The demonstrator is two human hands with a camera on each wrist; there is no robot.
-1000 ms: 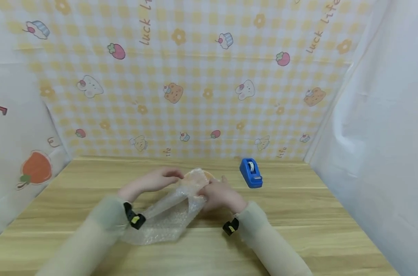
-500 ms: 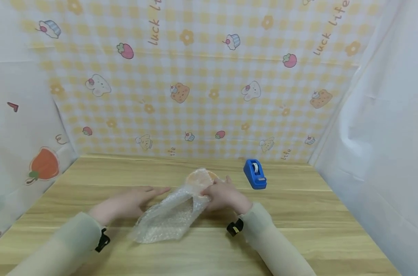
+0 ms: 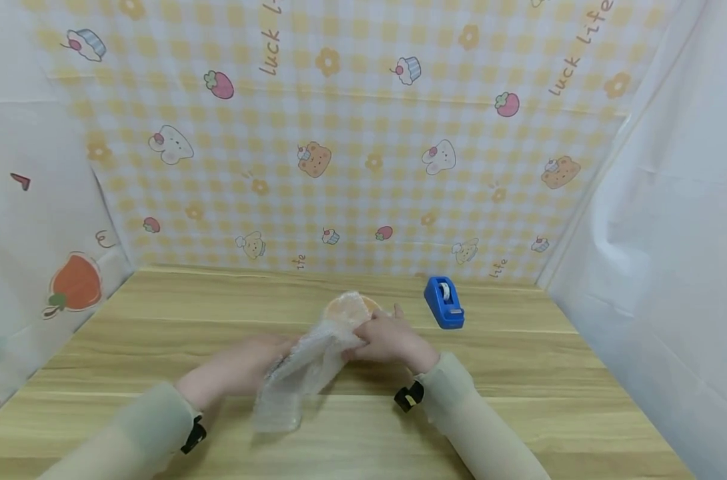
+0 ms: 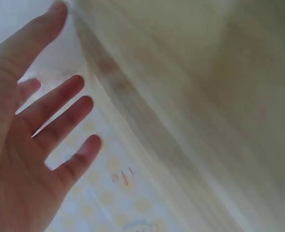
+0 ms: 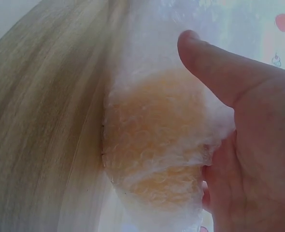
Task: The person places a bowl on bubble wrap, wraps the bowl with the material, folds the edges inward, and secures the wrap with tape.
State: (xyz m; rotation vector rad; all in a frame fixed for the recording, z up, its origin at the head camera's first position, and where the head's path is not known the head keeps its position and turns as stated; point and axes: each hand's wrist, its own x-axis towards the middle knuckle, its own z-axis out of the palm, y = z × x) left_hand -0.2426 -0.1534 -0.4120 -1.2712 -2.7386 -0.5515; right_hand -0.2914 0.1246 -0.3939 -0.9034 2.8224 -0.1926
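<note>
A round, pale orange thing [image 3: 371,305] lies on the wooden table, mostly covered by clear bubble wrap [image 3: 279,403]. Its colour shows through the wrap in the right wrist view; what kind of thing it is, I cannot tell. My right hand [image 3: 390,340] holds the wrapped bundle from the right, thumb on the near side and fingers around its edge [image 5: 258,125]. At the left, my left hand [image 3: 243,367] is behind the loose flap, its fingertips overlapped by the film. The left wrist view shows that hand [image 4: 36,130] with fingers spread and apart.
A blue tape dispenser [image 3: 444,303] with a roll of tape stands at the back right of the wooden table [image 3: 519,400]. Behind the table hangs a yellow checked cloth [image 3: 351,200], and white sheets [image 3: 657,267] close off both sides.
My left hand drew back left from the bundle, then came in again at the flap. The flap's loose end has lifted and narrowed. My right hand stays on the bundle.
</note>
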